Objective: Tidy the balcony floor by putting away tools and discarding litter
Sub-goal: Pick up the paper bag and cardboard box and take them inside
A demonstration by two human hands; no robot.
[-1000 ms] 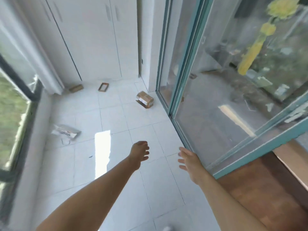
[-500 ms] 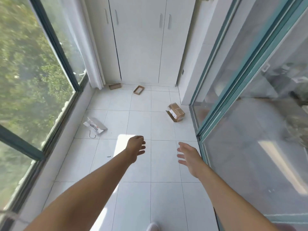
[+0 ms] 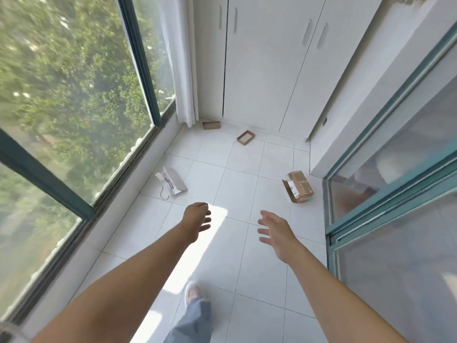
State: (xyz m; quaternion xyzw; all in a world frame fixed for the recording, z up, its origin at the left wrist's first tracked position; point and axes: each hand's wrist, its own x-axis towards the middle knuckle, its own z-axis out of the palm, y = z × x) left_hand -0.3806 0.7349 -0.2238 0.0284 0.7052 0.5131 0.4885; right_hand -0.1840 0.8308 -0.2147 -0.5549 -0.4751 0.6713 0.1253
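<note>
Litter lies scattered on the white tiled balcony floor. A white paper bag with a string handle lies near the window on the left. An opened brown cardboard box sits by the sliding door on the right. A shallow brown tray-like box and a small flat brown box rest near the far cupboard. My left hand and my right hand reach forward above the floor, both empty with fingers spread, short of all the litter.
White cupboard doors close off the far end. A large window with a dark frame and a white curtain runs along the left. A teal-framed glass sliding door lines the right. My foot steps on the tiles below.
The view has swung left and moved forward onto the balcony, bringing the window and litter closer. A foot has stepped into view. Both hands stay empty and outstretched.
</note>
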